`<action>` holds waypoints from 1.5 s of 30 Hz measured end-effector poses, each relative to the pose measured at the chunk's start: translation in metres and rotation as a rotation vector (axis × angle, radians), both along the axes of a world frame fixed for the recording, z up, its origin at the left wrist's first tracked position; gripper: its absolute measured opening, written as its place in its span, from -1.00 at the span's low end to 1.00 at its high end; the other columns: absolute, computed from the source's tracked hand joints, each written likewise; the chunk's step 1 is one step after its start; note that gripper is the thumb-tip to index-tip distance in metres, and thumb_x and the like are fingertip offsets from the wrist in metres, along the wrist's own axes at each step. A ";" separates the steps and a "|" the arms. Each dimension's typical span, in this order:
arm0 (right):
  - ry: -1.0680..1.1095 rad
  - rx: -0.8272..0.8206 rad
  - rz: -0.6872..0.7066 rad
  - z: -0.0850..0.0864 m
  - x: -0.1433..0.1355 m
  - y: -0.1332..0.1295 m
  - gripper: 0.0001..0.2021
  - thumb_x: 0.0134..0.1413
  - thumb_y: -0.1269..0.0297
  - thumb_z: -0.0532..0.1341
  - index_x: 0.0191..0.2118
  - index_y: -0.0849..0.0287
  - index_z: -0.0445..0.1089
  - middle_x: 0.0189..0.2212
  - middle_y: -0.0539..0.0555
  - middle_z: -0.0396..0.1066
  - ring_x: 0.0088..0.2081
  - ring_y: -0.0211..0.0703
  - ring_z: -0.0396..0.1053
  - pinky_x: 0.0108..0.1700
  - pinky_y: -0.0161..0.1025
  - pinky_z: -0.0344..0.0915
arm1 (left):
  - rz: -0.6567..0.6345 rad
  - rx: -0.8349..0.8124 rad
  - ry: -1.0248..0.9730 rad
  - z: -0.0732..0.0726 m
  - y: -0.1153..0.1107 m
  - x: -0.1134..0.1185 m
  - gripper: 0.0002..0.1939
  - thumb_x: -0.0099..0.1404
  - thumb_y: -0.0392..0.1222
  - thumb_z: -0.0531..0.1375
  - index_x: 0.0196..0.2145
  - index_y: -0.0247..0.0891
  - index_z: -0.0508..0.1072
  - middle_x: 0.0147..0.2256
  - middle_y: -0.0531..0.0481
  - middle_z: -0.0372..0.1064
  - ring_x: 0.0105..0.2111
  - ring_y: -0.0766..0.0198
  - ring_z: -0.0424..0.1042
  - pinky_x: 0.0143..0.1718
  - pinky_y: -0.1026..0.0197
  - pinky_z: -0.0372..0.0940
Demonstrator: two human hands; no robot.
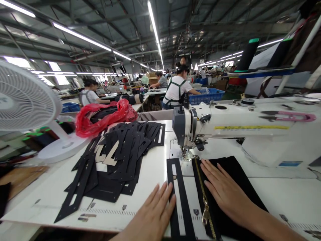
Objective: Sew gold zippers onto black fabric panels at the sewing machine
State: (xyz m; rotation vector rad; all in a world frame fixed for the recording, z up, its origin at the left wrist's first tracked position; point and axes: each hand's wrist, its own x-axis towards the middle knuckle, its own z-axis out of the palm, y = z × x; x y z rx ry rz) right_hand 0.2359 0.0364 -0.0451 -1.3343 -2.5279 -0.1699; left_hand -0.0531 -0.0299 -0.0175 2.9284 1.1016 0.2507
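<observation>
My left hand lies flat with its fingers stretched out, the tips at the left edge of a black slotted panel. Fingers extended, my right hand rests on black fabric, just right of a gold zipper along its left edge. The zipper's gold pull hangs toward me. Panel and fabric lie side by side, with a strip of white table between them. Their far ends are close to the presser foot of a white sewing machine.
Left of the machine spreads a pile of black cut pieces. Behind it sits a red plastic bag; a white fan stands at the left. Pink-handled thread snips lie on the machine arm. A co-worker works beside a blue basket.
</observation>
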 end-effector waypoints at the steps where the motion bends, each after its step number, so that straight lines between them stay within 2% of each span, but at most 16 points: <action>1: -0.010 0.013 0.007 0.001 -0.003 0.000 -0.51 0.26 0.20 -0.11 0.25 0.25 -0.01 0.24 0.15 -0.06 0.24 -0.07 -0.06 0.19 0.09 0.05 | -0.013 0.049 -0.032 -0.009 0.000 -0.002 -0.34 0.28 -0.31 0.09 0.26 -0.19 -0.10 0.17 -0.21 0.12 0.18 0.02 0.08 0.15 -0.04 0.10; 3: -0.029 0.052 0.017 0.002 -0.009 0.000 -0.52 0.26 0.22 -0.11 0.23 0.29 0.03 0.23 0.17 -0.03 0.23 -0.06 -0.02 0.17 0.09 0.08 | -0.014 0.109 -0.109 -0.024 0.003 -0.003 -0.40 0.28 -0.29 0.11 0.22 -0.17 0.01 0.09 -0.20 0.25 0.15 0.01 0.15 0.13 -0.06 0.14; 5: -0.033 0.095 0.025 0.003 -0.014 0.002 -0.53 0.25 0.23 -0.10 0.22 0.30 0.07 0.21 0.19 0.00 0.21 -0.04 0.02 0.16 0.09 0.11 | -0.001 0.103 -0.150 -0.032 0.011 -0.003 -0.40 0.21 -0.07 0.20 0.16 -0.17 0.13 0.13 -0.27 0.17 0.17 -0.14 0.07 0.10 -0.18 0.15; 7: -0.025 0.124 0.040 0.003 -0.017 0.004 -0.54 0.24 0.24 -0.07 0.21 0.28 0.09 0.21 0.19 0.01 0.21 -0.03 0.02 0.15 0.09 0.12 | 0.000 0.052 -0.153 -0.030 0.021 0.001 -0.38 0.11 0.07 0.24 0.08 -0.19 0.22 0.20 -0.30 0.01 0.20 -0.23 -0.02 0.08 -0.25 0.14; 8: -0.019 0.135 0.046 0.003 -0.017 0.005 -0.54 0.23 0.25 -0.06 0.21 0.27 0.10 0.21 0.19 0.02 0.21 -0.03 0.02 0.15 0.08 0.12 | 0.011 0.023 -0.157 -0.026 0.026 0.004 -0.41 0.10 0.05 0.24 0.05 -0.21 0.25 0.21 -0.29 -0.02 0.20 -0.22 -0.02 0.10 -0.25 0.12; 10: -0.020 0.162 0.056 0.002 -0.018 0.006 -0.54 0.22 0.26 -0.04 0.21 0.27 0.10 0.21 0.19 0.02 0.21 -0.03 0.02 0.15 0.08 0.13 | 0.068 -0.006 -0.184 -0.016 0.036 0.010 -0.54 0.16 -0.16 0.18 0.02 -0.24 0.27 0.14 -0.26 0.11 0.14 -0.09 0.13 0.11 -0.18 0.14; 12: -0.047 0.201 0.053 0.002 -0.019 0.007 -0.54 0.21 0.28 -0.04 0.19 0.29 0.12 0.20 0.20 0.02 0.20 -0.02 0.04 0.13 0.06 0.16 | 0.143 0.008 -0.221 -0.007 0.045 0.015 -0.58 0.19 -0.39 0.07 0.03 -0.25 0.29 -0.02 -0.21 0.29 -0.01 0.04 0.30 0.01 -0.08 0.28; 14: -0.089 0.250 0.042 0.003 -0.020 0.008 -0.55 0.20 0.29 -0.05 0.17 0.33 0.16 0.19 0.22 0.04 0.19 -0.02 0.07 0.10 0.05 0.21 | 0.178 0.043 -0.243 -0.002 0.054 0.016 -0.56 0.22 -0.49 -0.01 0.01 -0.23 0.33 -0.14 -0.17 0.35 -0.15 0.11 0.38 -0.15 0.00 0.39; 18: -0.146 0.321 0.023 0.004 -0.024 0.007 -0.56 0.19 0.27 -0.07 0.13 0.34 0.22 0.18 0.22 0.07 0.17 -0.01 0.12 0.06 0.03 0.26 | 0.195 0.153 -0.301 -0.001 0.064 0.003 -0.61 0.27 -0.45 -0.04 -0.02 -0.22 0.36 -0.07 -0.17 0.36 -0.12 0.11 0.42 -0.13 0.01 0.40; 24: -0.137 0.356 0.011 0.004 -0.034 0.002 -0.56 0.17 0.30 -0.07 0.09 0.38 0.27 0.12 0.23 0.16 0.11 0.01 0.21 0.00 0.04 0.30 | 0.166 0.280 -0.357 0.004 0.055 -0.018 -0.56 0.28 -0.44 -0.05 0.09 -0.25 0.24 -0.02 -0.15 0.37 -0.08 0.20 0.43 -0.06 0.15 0.39; 30: -0.124 0.338 0.038 0.007 -0.040 0.001 -0.55 0.17 0.31 -0.07 0.10 0.41 0.25 0.12 0.25 0.17 0.11 0.02 0.21 0.03 0.05 0.25 | 0.185 0.225 -0.304 -0.011 0.045 -0.022 -0.64 0.27 -0.43 -0.06 -0.06 -0.24 0.36 -0.06 -0.12 0.41 -0.12 0.19 0.46 -0.10 0.15 0.42; 33: -0.117 0.332 0.036 0.006 -0.040 0.001 -0.55 0.17 0.30 -0.07 0.11 0.40 0.24 0.13 0.24 0.16 0.12 0.01 0.19 0.04 0.04 0.24 | 0.180 0.231 -0.347 -0.008 0.044 -0.021 -0.67 0.28 -0.44 -0.05 -0.07 -0.26 0.35 -0.08 -0.13 0.42 -0.11 0.21 0.45 -0.09 0.17 0.42; 36: -0.110 0.334 0.030 0.004 -0.040 0.001 -0.55 0.17 0.31 -0.08 0.10 0.39 0.25 0.13 0.23 0.16 0.12 0.01 0.19 0.04 0.05 0.23 | 0.151 0.302 -0.428 0.007 0.047 -0.009 -0.67 0.29 -0.46 -0.01 -0.02 -0.30 0.30 -0.06 -0.17 0.40 -0.08 0.22 0.43 -0.06 0.17 0.40; 39: -0.108 0.328 0.026 0.003 -0.040 0.001 -0.56 0.16 0.32 -0.06 0.10 0.39 0.25 0.12 0.24 0.17 0.13 0.02 0.18 0.05 0.06 0.23 | 0.078 0.386 -0.451 0.015 0.057 0.017 -0.70 0.29 -0.47 0.00 -0.05 -0.36 0.33 -0.05 -0.23 0.39 -0.07 0.18 0.42 -0.06 0.14 0.39; 42: -0.122 0.338 0.037 0.004 -0.038 -0.001 -0.56 0.14 0.35 -0.05 0.11 0.39 0.24 0.13 0.27 0.17 0.13 0.02 0.17 0.04 0.05 0.24 | 0.028 0.397 -0.376 0.008 0.071 0.045 -0.76 0.28 -0.45 -0.01 -0.15 -0.43 0.39 -0.12 -0.26 0.43 -0.13 0.12 0.46 -0.12 0.11 0.42; 45: -0.136 0.364 0.056 0.005 -0.037 -0.001 -0.55 0.10 0.39 -0.03 0.12 0.38 0.22 0.13 0.27 0.17 0.14 0.00 0.17 0.04 0.04 0.24 | 0.025 0.353 -0.257 -0.004 0.080 0.061 -0.75 0.24 -0.48 -0.01 -0.21 -0.50 0.42 -0.16 -0.33 0.44 -0.15 0.07 0.47 -0.11 0.10 0.41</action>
